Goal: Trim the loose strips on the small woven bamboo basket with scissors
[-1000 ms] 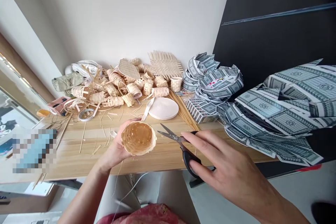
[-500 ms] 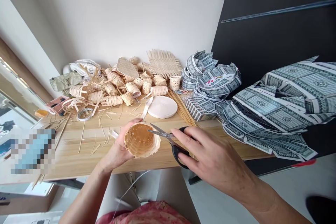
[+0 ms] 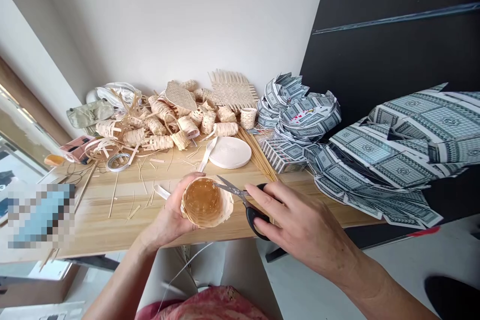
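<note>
Gripping a small woven basket [image 3: 207,203] in my left hand [image 3: 173,212], I hold it tilted above the worktop [image 3: 112,220] edge. My right hand [image 3: 300,227] grips scissors [image 3: 243,199], blades parted at the basket's rim. More baskets [image 3: 165,122] lie behind.

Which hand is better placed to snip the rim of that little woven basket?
The right hand: it holds the scissors, with the blade tips at the rim of the woven basket. The left hand cups the basket from the side, so it probably just steadies it.
</note>
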Available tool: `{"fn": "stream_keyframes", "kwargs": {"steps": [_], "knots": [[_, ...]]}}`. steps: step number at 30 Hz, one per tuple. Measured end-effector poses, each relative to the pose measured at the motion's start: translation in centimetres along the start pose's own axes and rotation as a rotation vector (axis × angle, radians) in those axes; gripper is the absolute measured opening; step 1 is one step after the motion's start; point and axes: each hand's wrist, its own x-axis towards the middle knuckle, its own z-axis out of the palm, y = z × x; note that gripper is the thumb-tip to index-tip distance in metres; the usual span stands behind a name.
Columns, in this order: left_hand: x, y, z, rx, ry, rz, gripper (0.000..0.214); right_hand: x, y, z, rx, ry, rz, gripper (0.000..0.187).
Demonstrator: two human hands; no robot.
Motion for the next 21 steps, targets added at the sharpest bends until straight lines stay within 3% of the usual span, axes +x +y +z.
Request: {"fn": "stream_keyframes", "kwargs": {"steps": [9,15,18,21], "knots": [[-0.1,-0.5,0.0,-0.162,-0.087,-0.168,0.082,-0.1,-0.1,0.1,0.009,0.019,0.041,0.030],[-0.3,-0.7,0.3,-0.495,-0.075,-0.397,0.095,-0.7,0.8,0.0,0.145,-0.033,0.114,0.034],[-0.4,-0.8,0.5,-0.652,-0.053,-0.413,0.096,-1.5,2.3,0.4,0.195,-0.124,0.296,0.036],[-0.5,-1.2,0.6,-0.755,-0.008,-0.408,0.092,-3.3,4.7,1.5,0.218,-0.354,0.595,0.034]]}}
